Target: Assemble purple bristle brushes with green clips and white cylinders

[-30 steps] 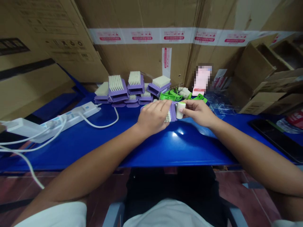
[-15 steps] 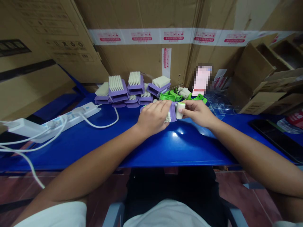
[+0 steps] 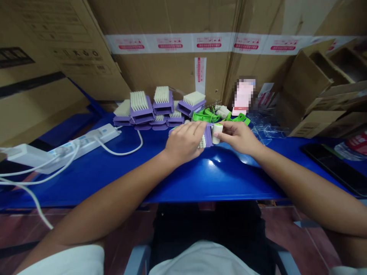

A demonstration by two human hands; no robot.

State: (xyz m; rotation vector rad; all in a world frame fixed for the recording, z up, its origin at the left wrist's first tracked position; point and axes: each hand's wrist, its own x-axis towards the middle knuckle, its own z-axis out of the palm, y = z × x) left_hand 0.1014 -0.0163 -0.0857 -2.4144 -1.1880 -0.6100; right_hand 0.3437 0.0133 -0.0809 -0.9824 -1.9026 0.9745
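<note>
My left hand is closed over a purple brush head with cream bristles, and covers most of it. Between the thumb and fingers of my right hand is a white cylindrical piece with a green top, held right beside the purple edge. Whether the two parts touch or are joined, I cannot tell. Just behind my hands lie green plastic parts and a few white pieces. More purple brush heads with bristles are piled at the back left.
A white power strip with cables lies on the left of the blue table. Clear plastic pieces, a dark phone and cardboard boxes are on the right. A pink-screened phone leans at the back.
The whole view has shifted very slightly. Both hands keep the same grip and position on the brush head and the white piece.
</note>
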